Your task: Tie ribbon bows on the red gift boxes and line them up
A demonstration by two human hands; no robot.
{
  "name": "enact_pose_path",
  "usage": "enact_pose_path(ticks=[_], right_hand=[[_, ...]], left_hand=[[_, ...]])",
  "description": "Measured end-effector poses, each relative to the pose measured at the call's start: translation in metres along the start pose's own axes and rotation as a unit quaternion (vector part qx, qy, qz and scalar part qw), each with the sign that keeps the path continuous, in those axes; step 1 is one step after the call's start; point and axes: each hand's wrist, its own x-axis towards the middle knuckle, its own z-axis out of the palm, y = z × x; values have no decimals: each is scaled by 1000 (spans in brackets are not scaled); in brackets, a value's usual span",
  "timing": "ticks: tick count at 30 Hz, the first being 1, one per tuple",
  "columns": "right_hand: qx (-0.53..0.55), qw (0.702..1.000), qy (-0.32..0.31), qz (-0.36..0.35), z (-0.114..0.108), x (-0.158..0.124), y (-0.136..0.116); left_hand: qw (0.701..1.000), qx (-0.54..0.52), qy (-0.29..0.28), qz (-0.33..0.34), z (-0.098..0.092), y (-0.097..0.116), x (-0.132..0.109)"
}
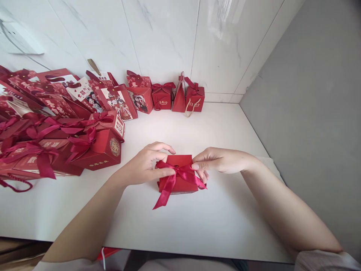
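Red box: ribbon bow atop
Left hand: box's left, half-curled, pinching bow
Right hand: box's right, curled, pinching bow

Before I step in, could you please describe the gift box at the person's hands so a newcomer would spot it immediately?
Start at the white tabletop before the tiled wall, and find the left hand and right hand near its middle. Between them sits a red gift box tied with a crimson ribbon bow; unlike the other red boxes, it alone is being handled.
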Motion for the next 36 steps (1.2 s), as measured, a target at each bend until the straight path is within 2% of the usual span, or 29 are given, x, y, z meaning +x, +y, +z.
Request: enact_pose_path(ticks=[5, 11, 20, 23, 25, 28, 30, 32, 36], right_hand=[[-14, 1000, 15, -9, 0, 0, 0], [-56, 996, 67, -14, -1, -1, 1], [-53, 997, 61, -7, -4, 0, 2], [-41, 996, 72, -15, -4, -3, 0], [-49, 996, 73, -11, -3, -7, -4], [-68, 996, 57, 4, -1, -15, -12], [-83, 995, 45, 9, 1, -20, -17], [-93, 995, 38, 12, 1, -25, -21], [-100, 994, 37, 17, 0, -28, -22]], left_hand=[[999, 21, 22, 39, -1, -1, 0], [993, 79, 56, 70, -1, -5, 2], [991, 67, 84, 74, -1, -12, 5], [989, 9, 136, 56, 6, -12, 6], [979, -33, 196, 37, 10, -9, 5], [959, 13, 283, -9, 11, -1, 2], [958, 78, 271, -52, 10, 4, -1], [967, 103, 216, -93, 8, 7, -2], [982, 46, 135, -121, 6, 8, -2]])
